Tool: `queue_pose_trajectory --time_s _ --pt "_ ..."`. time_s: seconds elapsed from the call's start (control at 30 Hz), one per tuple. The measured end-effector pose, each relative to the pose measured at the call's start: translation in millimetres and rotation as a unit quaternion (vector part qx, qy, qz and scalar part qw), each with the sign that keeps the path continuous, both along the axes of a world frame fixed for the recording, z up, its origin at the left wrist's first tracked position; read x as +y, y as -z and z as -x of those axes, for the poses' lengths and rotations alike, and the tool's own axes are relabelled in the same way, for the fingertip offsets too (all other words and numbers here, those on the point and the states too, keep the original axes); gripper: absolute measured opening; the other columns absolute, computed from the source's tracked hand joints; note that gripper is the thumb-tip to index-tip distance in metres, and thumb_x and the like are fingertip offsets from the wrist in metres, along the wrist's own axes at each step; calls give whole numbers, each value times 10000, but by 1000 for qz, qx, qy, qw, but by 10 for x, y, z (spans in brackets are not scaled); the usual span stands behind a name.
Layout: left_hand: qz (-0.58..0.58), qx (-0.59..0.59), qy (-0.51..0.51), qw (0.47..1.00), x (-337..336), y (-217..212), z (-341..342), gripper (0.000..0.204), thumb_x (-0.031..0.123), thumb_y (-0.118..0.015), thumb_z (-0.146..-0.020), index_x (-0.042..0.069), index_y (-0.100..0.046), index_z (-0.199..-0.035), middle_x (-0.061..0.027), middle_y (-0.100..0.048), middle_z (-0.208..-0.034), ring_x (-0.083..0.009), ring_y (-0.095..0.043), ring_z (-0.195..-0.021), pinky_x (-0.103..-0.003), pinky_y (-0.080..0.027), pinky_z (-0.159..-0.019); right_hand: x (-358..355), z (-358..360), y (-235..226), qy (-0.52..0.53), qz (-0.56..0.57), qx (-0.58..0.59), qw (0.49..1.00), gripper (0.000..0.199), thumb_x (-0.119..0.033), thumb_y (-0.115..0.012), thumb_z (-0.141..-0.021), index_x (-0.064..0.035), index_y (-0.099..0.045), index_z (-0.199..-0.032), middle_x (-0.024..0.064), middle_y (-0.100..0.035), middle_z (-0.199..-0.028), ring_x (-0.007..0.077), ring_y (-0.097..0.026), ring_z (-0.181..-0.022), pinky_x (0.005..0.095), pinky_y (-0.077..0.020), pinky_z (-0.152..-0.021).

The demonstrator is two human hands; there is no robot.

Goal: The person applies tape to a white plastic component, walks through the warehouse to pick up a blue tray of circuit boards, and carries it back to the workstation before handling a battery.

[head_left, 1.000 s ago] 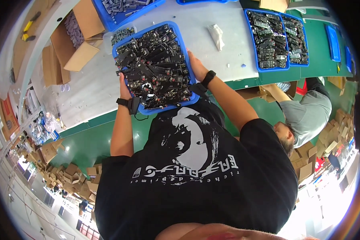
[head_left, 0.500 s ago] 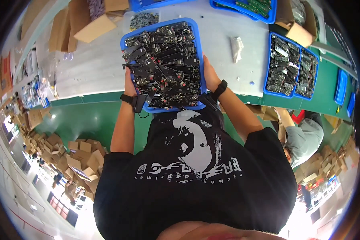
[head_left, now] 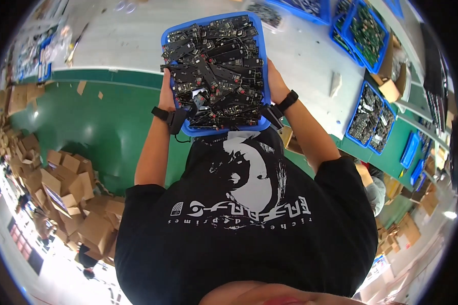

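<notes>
A blue plastic tray (head_left: 262, 43) is held up in front of my body, heaped with narrow black circuit boards (head_left: 216, 76). My left hand (head_left: 167, 94) grips its left side and my right hand (head_left: 276, 84) its right side. Both sets of fingers are mostly hidden beneath or behind the tray walls. A few boards poke out over the left rim. Each wrist wears a black strap with a small black device.
Beyond the tray runs a pale workbench (head_left: 112, 38). At right stand blue trays of dark boards (head_left: 366, 114) and one of green boards (head_left: 366, 33). A white packet (head_left: 336, 84) lies on the bench. Cardboard boxes (head_left: 66, 178) pile at left; a co-worker (head_left: 375, 190) is at right.
My view and body have turned left with the tray between my hands. The bench and its trays have swung to the right, and more green floor shows at left.
</notes>
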State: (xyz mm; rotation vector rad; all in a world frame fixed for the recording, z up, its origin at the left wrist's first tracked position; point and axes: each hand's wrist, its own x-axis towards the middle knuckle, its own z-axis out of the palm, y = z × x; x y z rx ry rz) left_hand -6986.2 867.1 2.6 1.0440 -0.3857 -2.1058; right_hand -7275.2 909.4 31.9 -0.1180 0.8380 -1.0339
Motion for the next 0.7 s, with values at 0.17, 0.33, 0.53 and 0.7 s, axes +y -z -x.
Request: queue_pose_trajectory --time_s 0.17,0.33,0.53,0.7 --pt "16 12 -71 997 112 -247 -1250 579 509 -356 -924 27 -481 -1219 -128 -601 -1116 -250 -616 -962 -395 -507 -851 -361 -1361 -236 -83 65 29 994 427 -322 -318 -961 -25 -477 -1223 109 -603 -1100 191 -606 -938 329 -490 -851" --pt "28 -38 -185 982 208 -307 -2610 561 501 -373 -922 36 -484 -1216 -129 -604 -1110 -248 -618 -961 -397 -511 -841 -812 -2730 -175 -190 67 42 979 402 -298 -330 -956 -20 -495 -1196 102 -615 -1063 182 -613 -908 326 -504 -821" --pt "23 -31 -293 955 476 -118 -4160 561 503 -379 -921 38 -486 -1214 -128 -603 -1114 -249 -618 -963 -391 -509 -846 -1401 -4449 29 -336 69 9 939 390 -291 -348 -950 -19 -514 -1175 98 -619 -1050 179 -615 -898 327 -509 -809" --pt "26 -9 -399 916 610 59 -5346 583 520 -363 -919 38 -481 -1225 -126 -598 -1128 -247 -615 -970 -385 -502 -860 -1832 -6066 25 -445 65 10 893 399 -309 -352 -947 -25 -521 -1170 101 -620 -1049 189 -615 -906 330 -510 -809"
